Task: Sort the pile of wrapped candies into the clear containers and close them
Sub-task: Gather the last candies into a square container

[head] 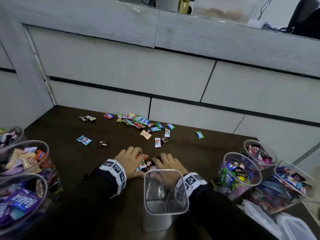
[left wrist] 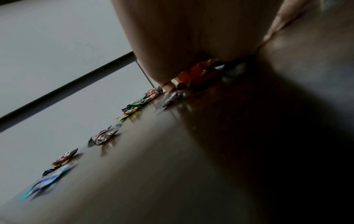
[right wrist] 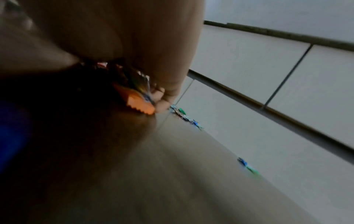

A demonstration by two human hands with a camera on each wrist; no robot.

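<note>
Two hands gather a small heap of candies in front of an empty container.

The left hand (head: 132, 161) and right hand (head: 168, 164) lie palm-down on the dark table (head: 65, 129), fingers curled over a cluster of candies (head: 147, 164) cupped between them, just behind the empty container (head: 165, 193). More loose candies (head: 138, 122) lie scattered farther back, and partly filled containers stand open on the left (head: 26, 156) and the right (head: 240, 172). To do this well, the hands should likely close together under the heap, keeping the edges of the palms on the table so no wrapper slips out, then lift over the rim.
</note>
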